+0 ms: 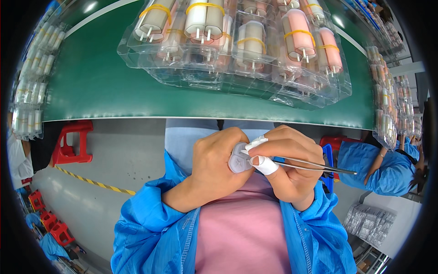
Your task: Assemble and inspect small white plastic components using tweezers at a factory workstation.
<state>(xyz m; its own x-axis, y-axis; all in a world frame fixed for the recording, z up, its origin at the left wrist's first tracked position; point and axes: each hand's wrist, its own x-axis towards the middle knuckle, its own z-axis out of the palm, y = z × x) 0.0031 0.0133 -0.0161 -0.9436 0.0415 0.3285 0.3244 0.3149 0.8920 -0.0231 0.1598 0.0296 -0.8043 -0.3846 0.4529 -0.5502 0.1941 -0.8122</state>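
Observation:
My left hand point(213, 157) is closed around a translucent whitish plastic piece point(238, 163) with a rounded, lobed end face turned up. It looks like the end of one of the tubes on the table, though most of its length is hidden in the fist. Close against it, my right hand point(294, 160) has thumb and forefinger, both wrapped in white tape, brought together at the piece's end. A pair of metal tweezers point(319, 166) lies across this hand's fingers and sticks out to the right. Whatever is between the fingertips is too small to make out.
Ahead, on the green table point(96, 77), stands a stack of clear plastic trays point(219, 75) with grey, white and pink tubes point(299, 34) banded in yellow. More filled trays line both sides. A red stool point(75, 141) is at left; a co-worker in blue point(360, 160) sits at right.

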